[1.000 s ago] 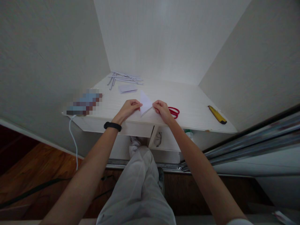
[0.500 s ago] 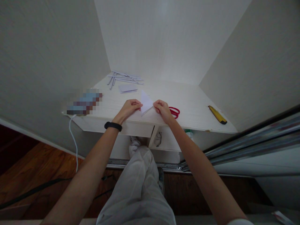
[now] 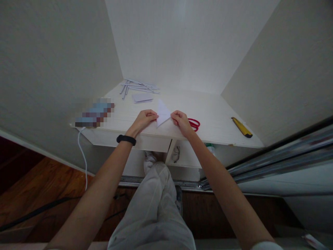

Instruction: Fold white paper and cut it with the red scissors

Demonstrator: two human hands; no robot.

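A white sheet of paper folded into a triangle (image 3: pixel 163 113) is held just above the white desk top (image 3: pixel 210 107). My left hand (image 3: pixel 146 119) pinches its left edge between thumb and fingers. At the right corner my right hand (image 3: pixel 180 121) grips it with closed fingertips. Beside my right hand lie scissors with red handles (image 3: pixel 194 124), their blades hidden behind the hand. Behind the triangle rests a folded piece of white paper (image 3: pixel 142 98). Farther back is a loose pile of thin rolled paper sticks (image 3: pixel 139 85).
A yellow utility knife (image 3: pixel 241 127) lies near the right side. At the left edge sits a blurred-out object (image 3: pixel 95 114) with a white cable (image 3: pixel 82 156) hanging down. Walls enclose the desk at the back and sides. Glasses (image 3: pixel 176 154) and a bottle (image 3: pixel 210 148) are on the shelf below.
The lower edges of the folded paper lie closer together, so the triangle looks flatter. Both hands keep nearly the same place and grip.
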